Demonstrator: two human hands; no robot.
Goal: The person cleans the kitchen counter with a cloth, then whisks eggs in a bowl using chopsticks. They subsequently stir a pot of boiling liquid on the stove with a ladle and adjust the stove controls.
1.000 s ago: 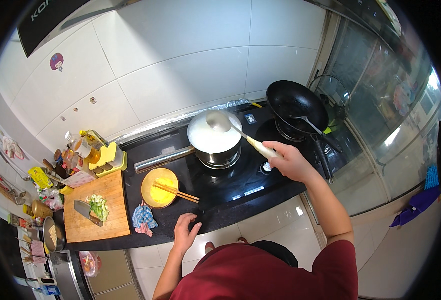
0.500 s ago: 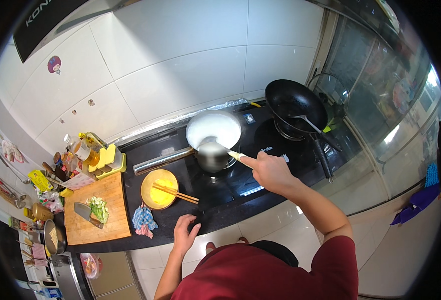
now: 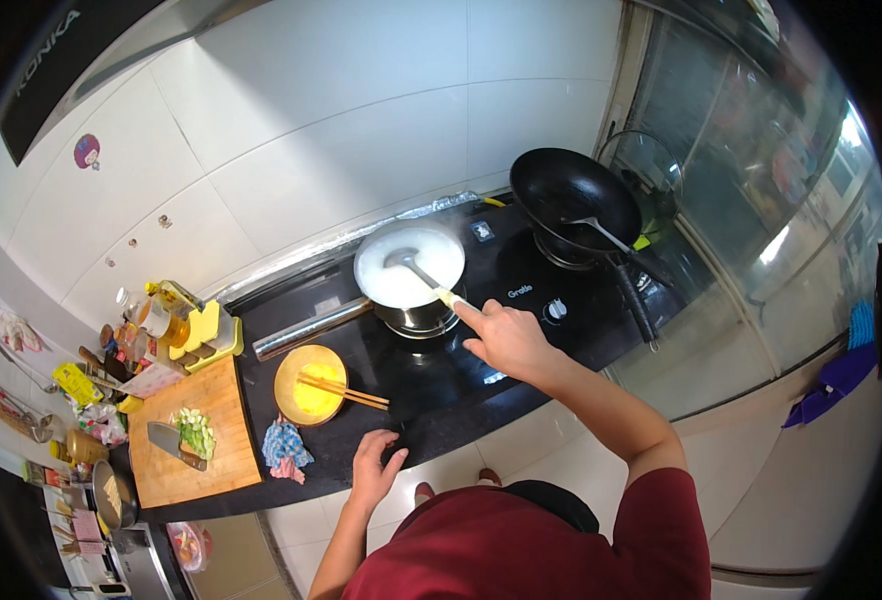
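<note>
A steel saucepan with white, foamy liquid stands on the left burner, its long metal handle pointing left. My right hand is closed around the pale handle of a ladle, whose bowl dips into the foam. My left hand is by the counter's front edge, fingers apart and slightly curled, holding nothing. Beyond it lies a yellow bowl of beaten egg, with wooden chopsticks across its rim. A crumpled blue and pink cloth rests just left of my left hand.
A black wok with a spatula inside sits on the right burner, its handle toward me. At left, a wooden cutting board carries a cleaver and chopped greens. Oil bottles and a yellow seasoning box stand behind it.
The ladle has gone from a blurred position over the saucepan's near rim into the white liquid. My right hand has shifted slightly. My left hand stays near the counter edge.
</note>
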